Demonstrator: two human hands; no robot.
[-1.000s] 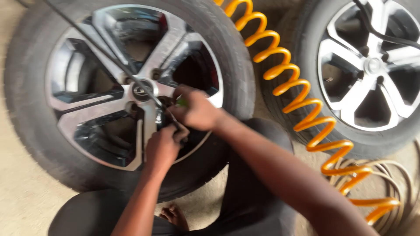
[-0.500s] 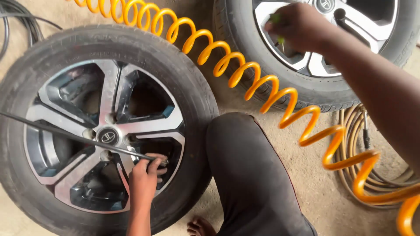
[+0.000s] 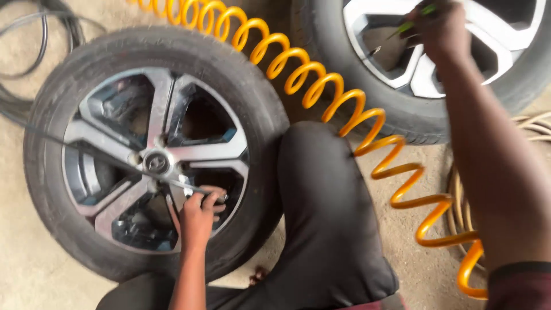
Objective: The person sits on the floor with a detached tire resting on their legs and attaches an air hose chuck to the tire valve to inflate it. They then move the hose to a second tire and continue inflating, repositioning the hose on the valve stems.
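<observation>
Wheel [image 3: 155, 161] lay flat on the sandy floor [image 3: 34, 275] at the person's knee. Left hand [image 3: 198, 215] was closed around a thin hose [image 3: 86, 152] end at a lower spoke. Right hand [image 3: 442, 28] pinched a small green tool [image 3: 410, 23] at the second wheel [image 3: 459, 63]. Steady, square seating advised.
</observation>
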